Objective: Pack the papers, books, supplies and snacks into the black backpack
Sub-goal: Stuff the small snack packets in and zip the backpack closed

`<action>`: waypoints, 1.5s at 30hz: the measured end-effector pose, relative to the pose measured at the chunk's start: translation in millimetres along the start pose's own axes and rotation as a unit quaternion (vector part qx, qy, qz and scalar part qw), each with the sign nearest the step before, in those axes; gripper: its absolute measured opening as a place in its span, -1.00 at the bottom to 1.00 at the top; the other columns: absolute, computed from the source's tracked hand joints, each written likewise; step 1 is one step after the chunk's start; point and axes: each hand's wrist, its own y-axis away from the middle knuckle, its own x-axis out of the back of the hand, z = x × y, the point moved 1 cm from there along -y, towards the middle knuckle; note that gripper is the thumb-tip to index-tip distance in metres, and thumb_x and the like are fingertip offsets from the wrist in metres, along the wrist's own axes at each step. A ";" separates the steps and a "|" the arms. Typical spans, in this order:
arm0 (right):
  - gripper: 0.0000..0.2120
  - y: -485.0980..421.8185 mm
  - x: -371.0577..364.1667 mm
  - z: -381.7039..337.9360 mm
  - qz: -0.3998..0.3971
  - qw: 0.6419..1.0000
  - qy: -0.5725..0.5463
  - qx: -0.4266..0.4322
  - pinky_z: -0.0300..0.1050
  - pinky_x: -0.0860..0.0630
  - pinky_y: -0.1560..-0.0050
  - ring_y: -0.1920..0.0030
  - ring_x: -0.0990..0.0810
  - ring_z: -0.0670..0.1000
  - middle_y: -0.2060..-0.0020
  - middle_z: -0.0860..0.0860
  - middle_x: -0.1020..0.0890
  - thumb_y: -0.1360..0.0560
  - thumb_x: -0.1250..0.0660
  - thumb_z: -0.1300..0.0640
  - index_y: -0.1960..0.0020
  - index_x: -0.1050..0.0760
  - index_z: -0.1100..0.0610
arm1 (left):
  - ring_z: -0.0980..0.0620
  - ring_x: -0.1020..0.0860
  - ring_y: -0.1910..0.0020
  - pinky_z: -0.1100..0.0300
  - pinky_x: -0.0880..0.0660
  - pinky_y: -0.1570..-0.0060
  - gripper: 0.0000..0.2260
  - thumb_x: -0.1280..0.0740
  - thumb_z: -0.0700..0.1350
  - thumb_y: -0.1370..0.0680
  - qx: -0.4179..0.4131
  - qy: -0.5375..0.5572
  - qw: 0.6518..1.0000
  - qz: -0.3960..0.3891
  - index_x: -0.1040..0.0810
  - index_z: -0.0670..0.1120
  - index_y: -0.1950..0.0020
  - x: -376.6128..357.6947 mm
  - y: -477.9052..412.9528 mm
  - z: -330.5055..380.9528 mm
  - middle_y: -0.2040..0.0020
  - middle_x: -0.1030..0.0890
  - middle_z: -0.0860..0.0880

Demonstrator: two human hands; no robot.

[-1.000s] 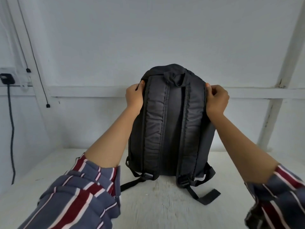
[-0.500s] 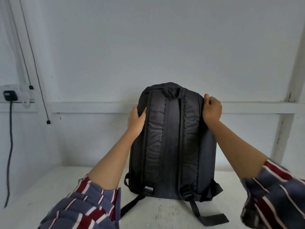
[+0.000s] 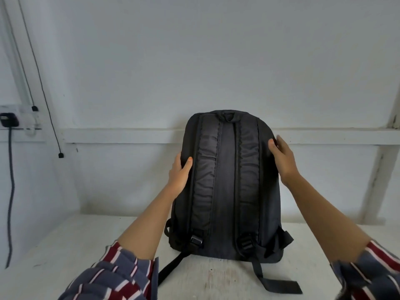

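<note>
The backpack stands upright on the white surface close to the wall, with its padded straps facing you. Your left hand grips its left edge, the thumb over the back panel and the fingers hidden round the side. Your right hand rests against the right edge with its fingers straight and its thumb touching the fabric. Two loose strap ends trail toward you.

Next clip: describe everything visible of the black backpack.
The backpack is black fabric, upright on the table, back panel facing the camera. Two padded shoulder straps run down to buckles; loose strap tails trail on the table. A carry loop tops it. The left hand holds its left edge; the right hand touches the right edge.
</note>
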 end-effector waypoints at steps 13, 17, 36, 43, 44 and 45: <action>0.34 123.0 42.4 146.5 -0.208 0.970 0.118 -0.033 0.13 -0.19 -0.44 -0.45 -0.11 -0.10 -0.39 -0.40 -0.01 0.08 -0.62 -0.26 -0.38 0.27 -0.40 | 0.19 -0.09 -0.40 0.21 -0.15 -0.36 0.11 -0.49 0.38 -0.08 -0.048 -0.124 0.990 -0.056 0.10 0.23 -0.44 -3.2 106.4 -120.1 -0.45 0.02 0.13; 0.31 122.6 41.9 149.7 -0.206 0.961 0.185 0.005 -0.02 -0.19 -0.41 -0.38 -0.14 -0.15 -0.37 -0.33 -0.07 0.05 -0.53 -0.38 -0.42 0.30 -0.33 | 0.22 -0.01 -0.39 0.23 -0.11 -0.33 0.03 -0.45 0.39 -0.12 -0.077 -0.161 0.981 -0.080 0.13 0.35 -0.40 -4.7 104.0 -119.1 -0.36 0.13 0.27; 0.01 56.5 44.2 126.5 -0.164 0.968 0.186 0.033 0.06 -0.18 -0.43 -0.45 -0.13 0.00 -0.48 -0.08 -0.08 -0.21 -0.47 -0.30 -0.45 0.09 -0.25 | 0.00 -0.14 -0.45 0.09 -0.16 -0.39 -0.16 -0.34 0.34 -0.33 -0.078 -0.082 0.986 0.119 -0.07 0.08 -0.48 -11.3 41.2 -78.7 -0.47 -0.07 -0.03; -0.39 -42.6 14.5 2.5 0.005 0.997 0.074 0.026 -0.15 -0.35 -0.20 -0.29 -0.43 0.05 -0.33 0.07 -0.43 -0.51 -0.28 -0.11 -0.46 -0.23 0.12 | 0.03 -0.47 -0.16 0.18 -0.39 -0.15 -0.58 -0.24 0.14 -0.56 -0.009 0.067 0.993 0.099 -0.42 -0.10 -0.30 -12.4 -70.3 44.2 -0.20 -0.50 -0.01; -0.39 -49.4 8.4 -2.7 -0.011 0.997 0.081 0.010 -0.13 -0.36 -0.23 -0.29 -0.44 0.05 -0.31 0.07 -0.46 -0.49 -0.29 -0.13 -0.44 -0.28 0.14 | 0.01 -0.49 -0.13 0.16 -0.42 -0.13 -0.58 -0.24 0.15 -0.55 0.004 0.068 0.993 0.097 -0.46 -0.11 -0.26 -12.2 -74.6 45.8 -0.15 -0.53 -0.01; -0.42 -54.6 3.4 -4.3 -0.017 0.996 0.084 -0.001 -0.10 -0.38 -0.26 -0.27 -0.47 0.07 -0.26 0.07 -0.50 -0.48 -0.32 -0.13 -0.39 -0.35 0.16 | 0.00 -0.50 -0.08 0.14 -0.45 -0.11 -0.58 -0.24 0.15 -0.55 0.016 0.072 0.992 0.100 -0.49 -0.13 -0.23 -12.3 -76.4 44.9 -0.11 -0.55 -0.03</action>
